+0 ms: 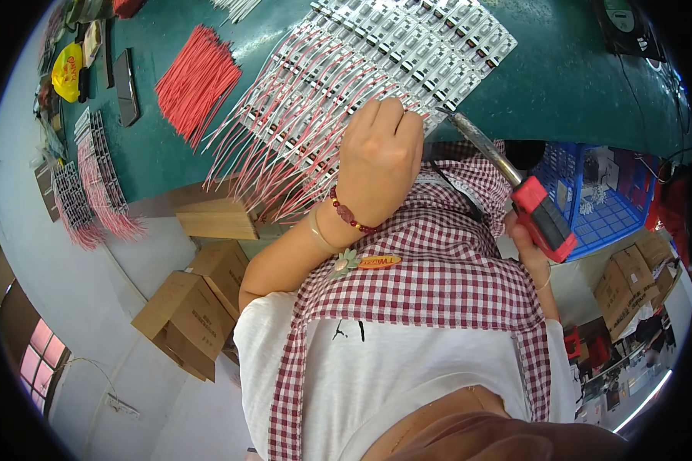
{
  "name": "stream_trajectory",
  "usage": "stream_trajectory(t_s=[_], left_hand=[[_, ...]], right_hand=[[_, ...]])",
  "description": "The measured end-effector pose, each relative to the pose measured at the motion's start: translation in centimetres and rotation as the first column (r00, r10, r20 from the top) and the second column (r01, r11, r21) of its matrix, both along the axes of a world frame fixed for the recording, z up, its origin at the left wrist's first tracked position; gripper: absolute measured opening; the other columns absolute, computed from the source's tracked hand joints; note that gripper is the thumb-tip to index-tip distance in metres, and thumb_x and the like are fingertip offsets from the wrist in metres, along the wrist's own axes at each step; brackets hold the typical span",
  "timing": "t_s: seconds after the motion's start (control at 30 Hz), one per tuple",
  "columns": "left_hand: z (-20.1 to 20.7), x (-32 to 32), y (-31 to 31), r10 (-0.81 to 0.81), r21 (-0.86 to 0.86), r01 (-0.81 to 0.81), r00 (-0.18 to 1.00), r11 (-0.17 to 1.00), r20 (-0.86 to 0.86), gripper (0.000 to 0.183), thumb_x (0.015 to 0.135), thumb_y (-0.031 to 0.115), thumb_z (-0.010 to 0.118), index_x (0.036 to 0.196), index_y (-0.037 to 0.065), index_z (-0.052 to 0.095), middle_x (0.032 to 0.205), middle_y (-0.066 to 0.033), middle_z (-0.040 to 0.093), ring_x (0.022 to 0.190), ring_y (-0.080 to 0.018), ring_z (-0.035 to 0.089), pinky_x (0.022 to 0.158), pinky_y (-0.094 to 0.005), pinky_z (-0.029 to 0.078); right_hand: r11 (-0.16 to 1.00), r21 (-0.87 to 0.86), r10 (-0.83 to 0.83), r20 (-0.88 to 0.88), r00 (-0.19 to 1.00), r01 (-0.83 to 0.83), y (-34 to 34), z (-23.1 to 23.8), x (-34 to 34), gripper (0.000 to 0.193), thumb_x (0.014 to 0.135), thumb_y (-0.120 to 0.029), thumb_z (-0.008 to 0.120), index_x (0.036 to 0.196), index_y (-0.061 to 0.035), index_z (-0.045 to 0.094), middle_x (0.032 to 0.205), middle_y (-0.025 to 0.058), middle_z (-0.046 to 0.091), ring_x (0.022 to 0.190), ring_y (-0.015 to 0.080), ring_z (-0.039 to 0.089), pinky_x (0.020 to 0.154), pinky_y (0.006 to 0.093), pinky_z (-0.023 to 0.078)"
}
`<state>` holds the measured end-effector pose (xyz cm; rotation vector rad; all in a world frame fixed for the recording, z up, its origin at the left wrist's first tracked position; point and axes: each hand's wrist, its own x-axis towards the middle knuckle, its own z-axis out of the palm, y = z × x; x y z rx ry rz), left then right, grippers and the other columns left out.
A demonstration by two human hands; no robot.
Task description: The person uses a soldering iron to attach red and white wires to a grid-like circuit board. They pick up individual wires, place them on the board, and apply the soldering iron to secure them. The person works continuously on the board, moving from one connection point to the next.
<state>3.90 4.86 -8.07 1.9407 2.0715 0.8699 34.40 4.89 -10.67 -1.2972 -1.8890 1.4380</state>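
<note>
The left hand (380,157) presses, fingers together, on rows of red-wired modules (361,69) on the green table (577,69). Just beside it, the right hand (524,242) grips a red-handled soldering iron (515,188), its tip at the modules.

One soldering iron (532,203) with a red handle is in view. One loose bundle of red wires (196,81) lies on the green bench (569,77). One blue plastic crate (592,196) stands beside it. At least four cardboard boxes (188,319) sit below. The wired strips (346,84) are too many to count.

Left hand (380,157) fingertips hidden behind knuckles; right hand (524,244) mostly hidden behind red tool handle (544,218).
</note>
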Motion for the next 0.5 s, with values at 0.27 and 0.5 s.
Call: stream_trajectory(t_s=[0.27, 0.5], left_hand=[[0.13, 0.30, 0.15, 0.039, -0.043, -0.043, 0.996, 0.998, -0.078, 0.011, 0.074, 0.002, 0.067, 0.075, 0.004, 0.056, 0.073, -0.0102, 0.048, 0.069, -0.0283, 0.052, 0.061, -0.0389, 0.043], [0.22, 0.33, 0.25, 0.078, -0.019, -0.079, 0.993, 0.997, -0.088, 0.013, 0.071, 0.005, 0.068, 0.076, 0.007, 0.057, 0.082, -0.0054, 0.054, 0.078, -0.0251, 0.053, 0.065, -0.0371, 0.039]], right_hand=[[0.999, 0.010, -0.034, -0.036, 0.999, 0.035, 0.01, 0.09, 0.31, 0.022, 0.075, -0.006, 0.070, 0.096, 0.0001, 0.066, 0.085, 0.0127, 0.065, 0.071, 0.0252, 0.063, 0.064, 0.0315, 0.049], [0.993, -0.102, -0.069, -0.098, 0.993, 0.059, -0.53, -0.66, 0.78, 0.021, 0.077, -0.009, 0.070, 0.095, 0.0007, 0.066, 0.085, 0.0114, 0.066, 0.073, 0.0235, 0.064, 0.066, 0.0305, 0.049]])
